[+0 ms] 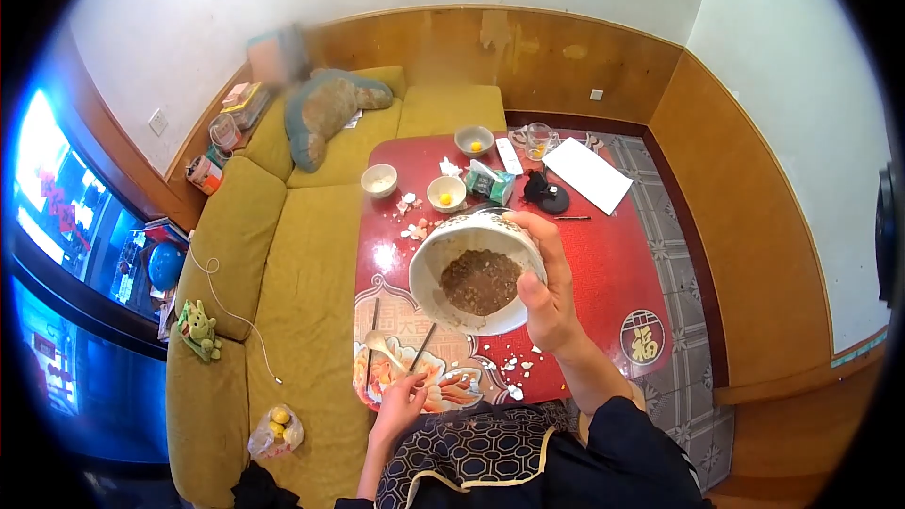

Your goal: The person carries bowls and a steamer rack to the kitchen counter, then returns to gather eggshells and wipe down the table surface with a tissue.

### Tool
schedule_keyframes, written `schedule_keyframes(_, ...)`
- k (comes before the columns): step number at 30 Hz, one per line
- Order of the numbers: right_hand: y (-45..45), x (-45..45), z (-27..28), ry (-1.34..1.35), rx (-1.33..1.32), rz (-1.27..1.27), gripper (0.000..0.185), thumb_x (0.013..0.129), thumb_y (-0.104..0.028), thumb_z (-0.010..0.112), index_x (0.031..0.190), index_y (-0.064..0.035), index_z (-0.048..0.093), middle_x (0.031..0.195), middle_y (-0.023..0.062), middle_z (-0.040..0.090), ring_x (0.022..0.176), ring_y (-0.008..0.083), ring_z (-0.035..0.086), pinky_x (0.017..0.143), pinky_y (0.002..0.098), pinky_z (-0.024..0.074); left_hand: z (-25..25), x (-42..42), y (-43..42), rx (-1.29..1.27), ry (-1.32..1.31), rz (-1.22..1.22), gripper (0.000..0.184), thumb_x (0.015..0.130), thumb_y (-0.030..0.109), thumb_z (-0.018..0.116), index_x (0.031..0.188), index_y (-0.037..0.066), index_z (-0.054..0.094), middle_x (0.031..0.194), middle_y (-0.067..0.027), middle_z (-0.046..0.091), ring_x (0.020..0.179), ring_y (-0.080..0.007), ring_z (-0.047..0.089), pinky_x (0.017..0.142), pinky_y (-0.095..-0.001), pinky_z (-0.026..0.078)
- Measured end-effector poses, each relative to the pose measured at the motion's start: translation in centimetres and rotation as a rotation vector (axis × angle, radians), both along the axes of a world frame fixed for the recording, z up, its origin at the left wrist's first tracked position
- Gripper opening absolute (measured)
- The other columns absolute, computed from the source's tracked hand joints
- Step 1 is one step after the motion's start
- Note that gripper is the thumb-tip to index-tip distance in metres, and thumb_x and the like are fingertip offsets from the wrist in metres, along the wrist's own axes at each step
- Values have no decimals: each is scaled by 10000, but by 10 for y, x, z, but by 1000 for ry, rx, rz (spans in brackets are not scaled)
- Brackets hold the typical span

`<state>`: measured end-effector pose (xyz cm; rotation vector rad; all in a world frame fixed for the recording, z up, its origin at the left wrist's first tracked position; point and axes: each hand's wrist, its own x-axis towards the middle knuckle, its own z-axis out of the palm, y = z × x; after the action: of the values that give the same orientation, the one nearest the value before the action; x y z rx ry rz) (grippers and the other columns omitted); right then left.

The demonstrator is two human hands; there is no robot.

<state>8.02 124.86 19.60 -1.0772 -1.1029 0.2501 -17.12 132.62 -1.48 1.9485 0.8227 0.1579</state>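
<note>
My right hand (pixel 551 297) grips the rim of a white bowl (pixel 424 273), thumb inside and fingers around the outside. The bowl is tilted toward the camera, with a brown, grainy mixture (pixel 481 281) at its bottom. At the table's near edge, my left hand (pixel 403 402) has its fingers closed at the handle end of a light wooden spoon (pixel 378 341). A dark chopstick (pixel 423 347) meets the same fingertips; whether it is held too is unclear. Another chopstick (pixel 373 344) lies to the left on the red table (pixel 603 273).
Beyond the bowl are a small bowl with a yolk (pixel 447 193), a pale bowl (pixel 379 181), a grey bowl (pixel 474 140), a tissue pack (pixel 490 185), a glass mug (pixel 538 141) and white paper (pixel 587 175). Eggshell bits (pixel 514 368) lie nearby. A green sofa (pixel 306 273) stands left.
</note>
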Motion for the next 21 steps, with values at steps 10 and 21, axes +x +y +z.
schedule_keyframes(10, 2, -10, 19, 2, 85, -13, 477, 865, -295, 510, 1236, -21, 389, 1062, 118, 529, 970, 174, 495, 858, 303, 384, -2, -7, -3, -22, -42, 37, 314, 828, 129, 561, 1114, 2, 569, 928, -143, 633, 813, -220, 609, 735, -306, 480)
schedule_keyframes(21, -16, -36, 144, -27, 114, 379, 509, 898, -312, 477, 1289, -34, 306, 1102, 77, 463, 1003, 128, 434, 875, 275, 352, -145, -13, 33, 216, -267, -206, 363, 851, 251, 579, 1132, 21, 562, 871, -119, 634, 772, -192, 604, 712, -294, 483)
